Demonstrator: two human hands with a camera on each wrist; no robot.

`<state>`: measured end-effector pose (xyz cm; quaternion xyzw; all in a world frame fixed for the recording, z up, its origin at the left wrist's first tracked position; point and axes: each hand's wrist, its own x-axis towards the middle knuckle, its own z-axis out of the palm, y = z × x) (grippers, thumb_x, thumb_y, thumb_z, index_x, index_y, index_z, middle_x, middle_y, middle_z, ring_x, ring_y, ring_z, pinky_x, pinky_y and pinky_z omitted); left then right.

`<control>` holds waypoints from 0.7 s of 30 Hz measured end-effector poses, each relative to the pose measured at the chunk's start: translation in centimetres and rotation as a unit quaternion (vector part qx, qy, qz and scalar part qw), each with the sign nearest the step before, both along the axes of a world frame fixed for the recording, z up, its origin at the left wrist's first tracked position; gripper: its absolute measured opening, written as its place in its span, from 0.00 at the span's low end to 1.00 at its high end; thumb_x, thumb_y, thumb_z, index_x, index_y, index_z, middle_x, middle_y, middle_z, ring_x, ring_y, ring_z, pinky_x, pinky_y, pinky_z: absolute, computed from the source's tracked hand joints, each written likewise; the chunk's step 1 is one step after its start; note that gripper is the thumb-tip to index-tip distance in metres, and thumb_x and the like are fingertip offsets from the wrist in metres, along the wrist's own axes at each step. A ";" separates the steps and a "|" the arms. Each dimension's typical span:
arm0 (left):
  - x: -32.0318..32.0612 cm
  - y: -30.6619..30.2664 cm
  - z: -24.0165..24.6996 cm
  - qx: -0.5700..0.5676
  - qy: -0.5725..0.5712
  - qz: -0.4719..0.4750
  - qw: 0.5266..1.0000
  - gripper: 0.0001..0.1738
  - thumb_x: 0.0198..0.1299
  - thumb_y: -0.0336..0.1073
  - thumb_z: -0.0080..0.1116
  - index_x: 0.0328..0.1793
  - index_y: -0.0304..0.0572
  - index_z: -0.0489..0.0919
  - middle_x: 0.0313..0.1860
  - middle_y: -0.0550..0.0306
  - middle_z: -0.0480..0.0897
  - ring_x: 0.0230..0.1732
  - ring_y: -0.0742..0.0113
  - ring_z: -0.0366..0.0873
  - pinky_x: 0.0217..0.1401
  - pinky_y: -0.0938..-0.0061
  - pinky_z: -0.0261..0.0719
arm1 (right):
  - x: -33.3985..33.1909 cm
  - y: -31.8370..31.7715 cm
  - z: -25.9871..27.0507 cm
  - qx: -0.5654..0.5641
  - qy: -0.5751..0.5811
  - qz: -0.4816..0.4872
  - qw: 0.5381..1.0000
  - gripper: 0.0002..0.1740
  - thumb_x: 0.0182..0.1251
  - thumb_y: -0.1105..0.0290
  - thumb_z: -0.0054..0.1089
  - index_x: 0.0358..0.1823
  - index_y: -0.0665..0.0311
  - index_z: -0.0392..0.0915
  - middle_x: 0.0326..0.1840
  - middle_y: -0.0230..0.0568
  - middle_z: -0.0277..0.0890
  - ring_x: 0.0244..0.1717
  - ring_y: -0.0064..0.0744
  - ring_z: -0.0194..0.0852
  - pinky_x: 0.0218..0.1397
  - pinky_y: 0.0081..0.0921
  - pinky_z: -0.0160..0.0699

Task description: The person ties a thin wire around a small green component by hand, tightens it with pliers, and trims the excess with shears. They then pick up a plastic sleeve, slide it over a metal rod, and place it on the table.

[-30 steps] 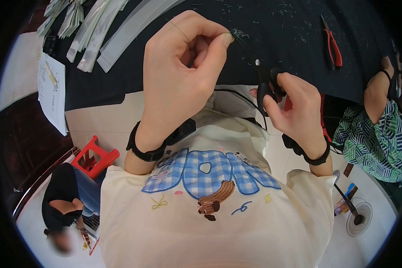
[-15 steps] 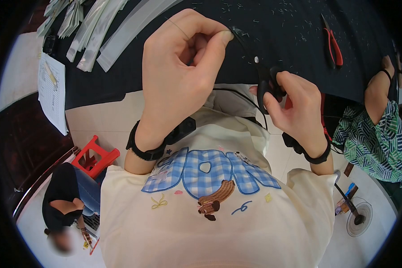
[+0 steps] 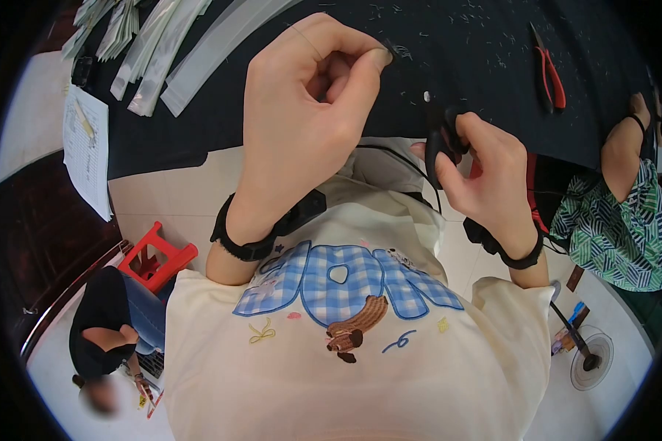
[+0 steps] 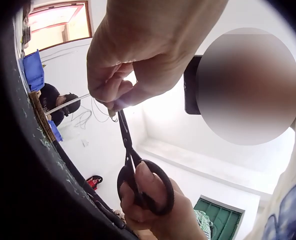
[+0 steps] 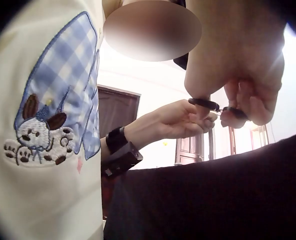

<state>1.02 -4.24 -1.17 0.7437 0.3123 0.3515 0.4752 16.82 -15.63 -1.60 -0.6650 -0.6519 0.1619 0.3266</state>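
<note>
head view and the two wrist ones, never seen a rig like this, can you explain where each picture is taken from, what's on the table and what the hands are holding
There's no machine here: you're seeing a person's left hand and right hand, both bare. The head view comes from a camera worn on the head, looking forward and down. Each wrist view comes from a camera on that wrist, looking at that hand's work.

The right hand's grip is on the scissors, fingers through the handles. The left hand pinches a small piece near the scissor tips, too small to identify.

In the head view, the black cloth holds strips at the upper left, red pliers at the right, and scattered pale bits.
</note>
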 end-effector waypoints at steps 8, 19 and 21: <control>0.1 0.0 -0.1 -0.002 -0.007 0.017 1.000 0.04 0.57 0.24 0.55 0.37 0.30 0.78 0.30 0.63 0.76 0.29 0.83 0.69 0.31 0.89 0.63 | 0.5 -1.7 -0.6 -0.051 0.103 -0.077 0.990 0.16 0.44 0.70 0.68 0.19 0.67 0.67 0.14 0.36 0.62 0.13 0.25 0.56 0.16 0.20 0.55; 0.6 -0.6 0.6 0.122 0.019 -0.018 0.992 0.02 0.51 0.19 0.55 0.31 0.30 0.76 0.26 0.65 0.71 0.20 0.87 0.59 0.20 0.89 0.51 | 0.3 -0.2 1.8 -0.013 0.281 -0.098 0.955 0.11 0.50 0.74 0.65 0.36 0.68 0.77 0.24 0.24 0.69 0.23 0.08 0.59 0.25 0.09 0.54; 0.6 -0.7 0.5 0.113 0.021 -0.036 0.993 0.02 0.50 0.18 0.55 0.30 0.30 0.76 0.26 0.65 0.71 0.19 0.86 0.59 0.19 0.89 0.51 | 0.2 0.5 2.4 -0.025 0.303 -0.108 0.946 0.13 0.52 0.75 0.63 0.41 0.69 0.78 0.28 0.26 0.70 0.28 0.11 0.63 0.31 0.09 0.59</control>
